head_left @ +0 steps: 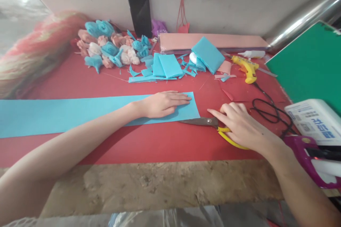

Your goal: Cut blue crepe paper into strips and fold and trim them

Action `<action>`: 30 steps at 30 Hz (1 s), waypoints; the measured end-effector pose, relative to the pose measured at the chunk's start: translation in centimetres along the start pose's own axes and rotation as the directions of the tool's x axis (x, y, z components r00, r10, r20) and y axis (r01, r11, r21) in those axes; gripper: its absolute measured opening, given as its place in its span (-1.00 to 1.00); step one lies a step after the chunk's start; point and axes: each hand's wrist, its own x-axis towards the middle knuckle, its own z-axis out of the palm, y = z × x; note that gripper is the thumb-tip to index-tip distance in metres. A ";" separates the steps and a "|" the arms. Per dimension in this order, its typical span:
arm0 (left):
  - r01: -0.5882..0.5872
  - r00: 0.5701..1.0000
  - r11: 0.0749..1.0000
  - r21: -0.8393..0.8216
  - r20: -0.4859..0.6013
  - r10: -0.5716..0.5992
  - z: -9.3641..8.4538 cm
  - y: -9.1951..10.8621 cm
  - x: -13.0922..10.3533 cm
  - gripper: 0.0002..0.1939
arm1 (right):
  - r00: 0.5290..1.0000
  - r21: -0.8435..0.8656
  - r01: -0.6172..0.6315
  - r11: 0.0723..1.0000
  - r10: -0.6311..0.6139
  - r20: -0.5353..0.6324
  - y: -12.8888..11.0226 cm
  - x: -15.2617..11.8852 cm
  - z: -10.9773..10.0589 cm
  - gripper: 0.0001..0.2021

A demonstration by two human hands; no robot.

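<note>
The left hand lies palm down on the right end of the long blue strip, its grip spread flat rather than closed around anything. The right hand is at the yellow handles of the scissors, index finger extended and the other fingers curled; how firmly its grip is closed I cannot tell. The blades point left, along the near edge of the strip, which runs across the red-covered surface and out of view at left. Beyond the hands are blue scraps, flat blue pieces and a thicker blue square, with a pink strip behind them. Blue, pink and white flowers cluster at back left. At right are a yellow glue gun, a white bottle and a green board.
</note>
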 end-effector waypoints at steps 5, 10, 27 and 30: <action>-0.007 1.000 1.000 -0.010 -0.016 0.007 0.1 -0.1 0.0 -0.53 | 1.000 -0.086 -0.003 0.996 0.003 0.005 -0.8 0.7 -0.3 -0.49; 0.012 1.000 1.000 -0.007 -0.010 -0.012 0.1 0.0 0.1 -0.53 | 1.000 -0.138 0.014 0.990 -0.015 -0.006 -1.6 1.8 -0.3 -0.48; 0.021 1.000 1.000 -0.006 -0.013 -0.021 0.2 0.1 0.0 -0.53 | 0.975 -0.125 0.128 0.984 -0.148 -0.163 -1.4 2.4 -0.4 -0.64; 0.031 0.999 0.999 -0.005 -0.012 -0.031 0.2 0.1 0.1 -0.54 | 0.973 -0.133 0.127 0.983 -0.149 -0.177 -1.4 2.4 -0.5 -0.65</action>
